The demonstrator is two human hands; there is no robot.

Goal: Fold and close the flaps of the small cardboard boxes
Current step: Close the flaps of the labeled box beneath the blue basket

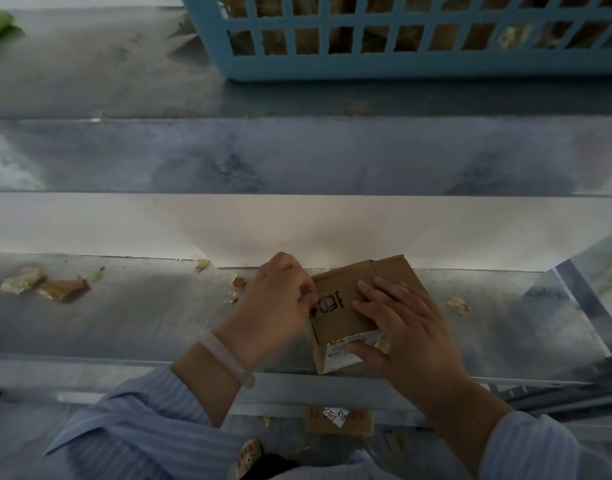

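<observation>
Now my left hand (277,299) pinches the left edge of the small cardboard box (346,289) with curled fingers. My right hand (405,327) presses flat on its top flap, thumb against the labelled front. The box sits at lower centre on the metal ledge (142,317).

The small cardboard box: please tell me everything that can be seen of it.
Plain brown small cardboard box, top flaps folded down, dark printed letters on top, a white-and-yellow label on its near side. It stands slightly turned on the grey metal surface. The left hand pinches its left edge; the right hand presses flat on top.
</observation>
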